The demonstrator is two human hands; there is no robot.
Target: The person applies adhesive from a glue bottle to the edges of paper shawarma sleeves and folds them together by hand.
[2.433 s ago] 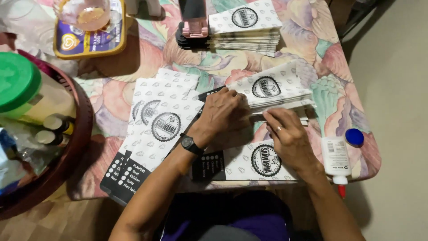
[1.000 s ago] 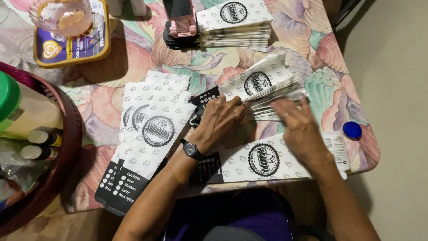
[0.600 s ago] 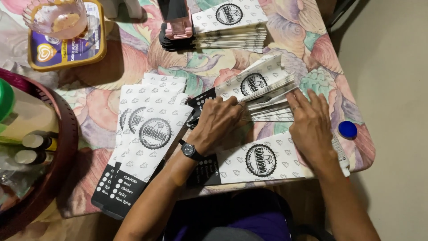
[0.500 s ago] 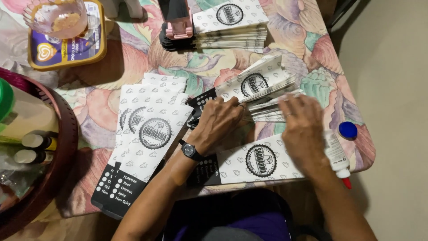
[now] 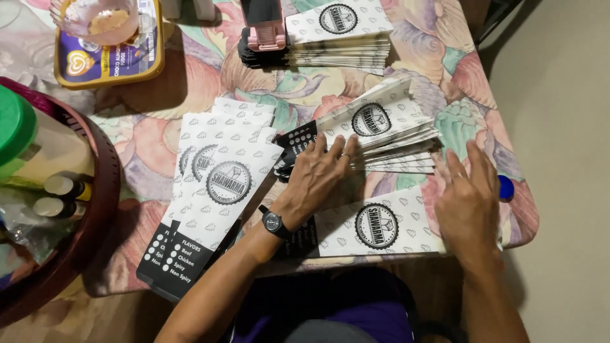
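While both hands are working flat on the table, notes below.

left hand: left hand (image 5: 318,178) is lying palm down, fingers spread, pressing on the black end of the fanned pile of white printed paper sleeves (image 5: 381,130); gripping nothing, likely pinning the pile so it is not sliding.

right hand: right hand (image 5: 467,203) is lying open and flat at the right end of the single white paper sleeve with round black logo (image 5: 375,225); nothing is being pinched, and whether the palm is touching paper I cannot tell.

single sleeve: lying flat along the near table edge, between the two hands, black end under the left wrist.

wristwatch: black wristwatch (image 5: 273,222) is sitting on the left wrist, over that sleeve's black end.

left stack: overlapping stack of flat white sleeves with black ends (image 5: 216,190) is overhanging the near edge, black ends off the flowered tablecloth (image 5: 445,38).

far stack: squared stack of the same sleeves (image 5: 340,38) is sitting at the far side, touching a pink and black tool (image 5: 264,32), well apart from the hands.

right edge: blue round cap (image 5: 506,188) is peeking out just beside the right hand, near the table corner; little room there.

left side: dark round basket (image 5: 101,190) with a green-lidded jar (image 5: 16,127) is crowding the left; yellow tray (image 5: 111,60) with a glass cup is sitting far left.

open room: bare cloth is showing mostly between the fanned pile and the far stack.
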